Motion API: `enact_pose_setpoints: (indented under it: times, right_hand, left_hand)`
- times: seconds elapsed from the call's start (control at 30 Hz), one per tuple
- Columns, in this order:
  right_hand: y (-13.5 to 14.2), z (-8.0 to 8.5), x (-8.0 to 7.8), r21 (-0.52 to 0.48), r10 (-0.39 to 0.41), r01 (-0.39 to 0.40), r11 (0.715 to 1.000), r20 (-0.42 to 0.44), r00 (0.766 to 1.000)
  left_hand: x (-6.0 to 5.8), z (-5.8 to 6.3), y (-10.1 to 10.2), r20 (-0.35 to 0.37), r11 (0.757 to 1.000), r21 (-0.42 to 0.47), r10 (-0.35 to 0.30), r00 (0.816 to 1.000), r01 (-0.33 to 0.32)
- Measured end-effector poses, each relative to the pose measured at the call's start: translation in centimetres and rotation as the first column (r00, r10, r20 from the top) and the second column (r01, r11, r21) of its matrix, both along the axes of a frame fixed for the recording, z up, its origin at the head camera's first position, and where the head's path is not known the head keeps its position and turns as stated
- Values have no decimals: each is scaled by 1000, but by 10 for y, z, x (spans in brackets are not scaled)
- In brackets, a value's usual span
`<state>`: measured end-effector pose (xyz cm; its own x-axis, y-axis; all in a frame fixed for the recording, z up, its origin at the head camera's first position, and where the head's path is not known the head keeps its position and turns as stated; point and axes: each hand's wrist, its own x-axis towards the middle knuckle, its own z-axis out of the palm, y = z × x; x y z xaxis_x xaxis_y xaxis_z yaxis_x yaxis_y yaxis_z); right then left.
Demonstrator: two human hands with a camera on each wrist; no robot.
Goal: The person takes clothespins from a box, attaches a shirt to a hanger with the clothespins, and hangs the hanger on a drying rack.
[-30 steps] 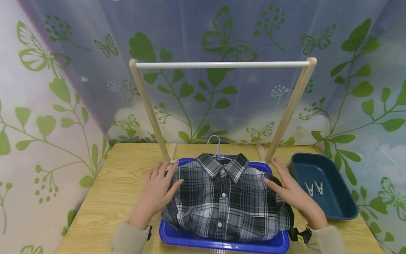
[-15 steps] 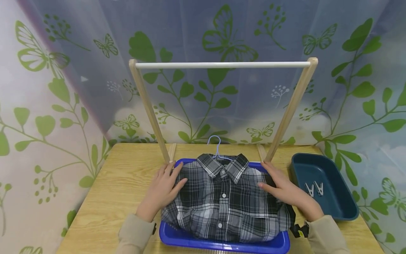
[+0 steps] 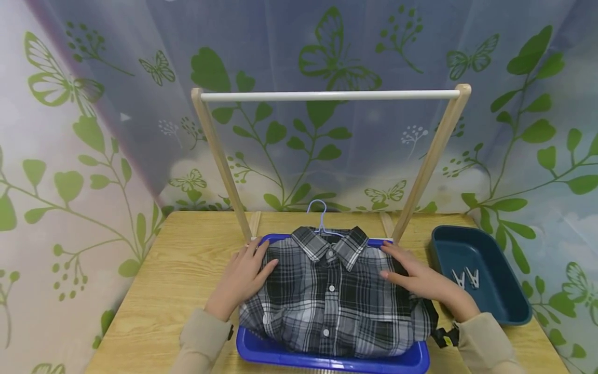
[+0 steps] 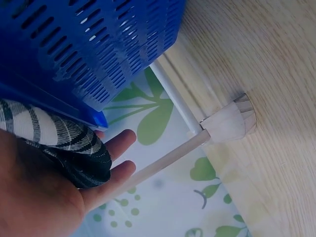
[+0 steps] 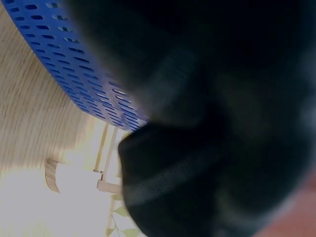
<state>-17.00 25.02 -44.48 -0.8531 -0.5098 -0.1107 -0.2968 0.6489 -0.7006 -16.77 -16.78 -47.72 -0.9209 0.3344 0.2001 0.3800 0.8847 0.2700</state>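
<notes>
A grey and black plaid shirt point(image 3: 345, 306) with a light purple hanger point(image 3: 323, 213) at its collar lies in a blue basket point(image 3: 334, 362). My left hand point(image 3: 243, 278) is at the shirt's left shoulder, fingers extended along the basket rim and thumb over the cloth. At the opposite shoulder, my right hand point(image 3: 420, 280) has the same relaxed spread. In the left wrist view, plaid cloth point(image 4: 49, 131) hangs over the palm beside the slotted basket wall point(image 4: 94, 54). Blurred dark cloth point(image 5: 168, 182) covers most of the right wrist view and hides the right fingers there.
Behind the basket stands a wooden rack with a white crossbar point(image 3: 327, 96). A teal tub point(image 3: 495, 291) holding white clothespins point(image 3: 473, 278) sits to the right on the wooden table point(image 3: 187, 259). Patterned curtains point(image 3: 303, 52) close off the back and sides.
Both hands have moved inward to the shirt's shoulders, the left to the right and the right to the left. Shirt, basket and rack stay where they were.
</notes>
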Motion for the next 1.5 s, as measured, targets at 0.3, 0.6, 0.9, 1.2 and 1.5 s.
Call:
enact_pose_setpoints:
  times: [0.3,0.6,0.9,1.2,1.5]
  right_hand:
    - [0,-2,-4,-14,54,-54,998,-29,998]
    - [0,10,2,-39,37,-38,999,-20,999]
    - [-4,13,6,-64,28,-28,998,-2,1000]
    - [-9,20,13,-69,39,-40,997,-18,999]
    - [-15,33,26,-29,16,-18,999,-69,997]
  left_hand:
    - [-1,0,1,-44,1000,-8,-4,999,4]
    - [0,-1,1,-86,999,32,0,996,3]
    - [2,-3,-1,-199,997,70,-7,980,22]
    - [8,0,-3,-344,994,83,-38,938,71]
    - [16,3,-3,-390,992,109,-17,921,65]
